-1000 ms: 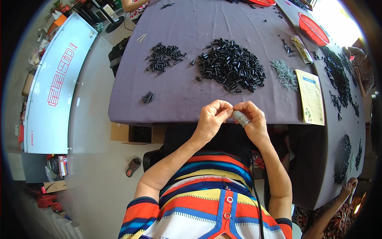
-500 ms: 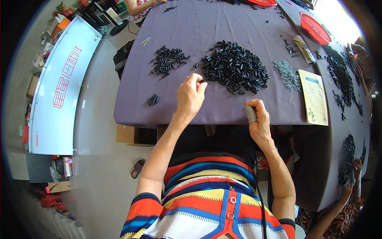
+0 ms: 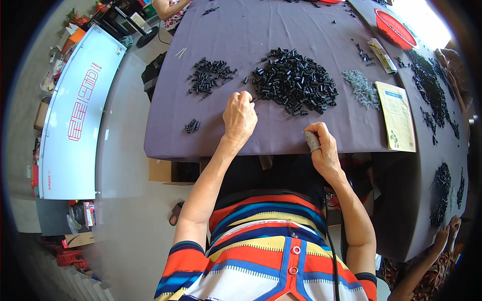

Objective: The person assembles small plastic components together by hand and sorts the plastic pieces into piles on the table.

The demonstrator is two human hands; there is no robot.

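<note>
My left hand (image 3: 240,116) is above the table, just left of a big heap of short black tube pieces (image 3: 295,83). Its fingers are pinched together, with a bit of a small black piece showing at the tips. Near the table's front edge, my right hand (image 3: 325,148) is closed, thumb against curled fingers; whatever it holds is hidden. A grey wrap (image 3: 312,141) covers one of its digits. Left of the heap lies a smaller spread of black pieces (image 3: 210,75), and closer to me a little cluster of black pieces (image 3: 192,126).
To the right lie a pile of small clear-grey parts (image 3: 361,89), a yellowish packet (image 3: 396,118) and a long pack (image 3: 382,56). A red basket (image 3: 395,29) stands farther back. Other people's hands (image 3: 448,231) are at the right table, beside more black piles (image 3: 441,193).
The view has shifted slightly. My left hand has turned a little, showing more of its back, and my right hand stays closed. The co-worker's hands at the lower right have drawn back from the black pile.
</note>
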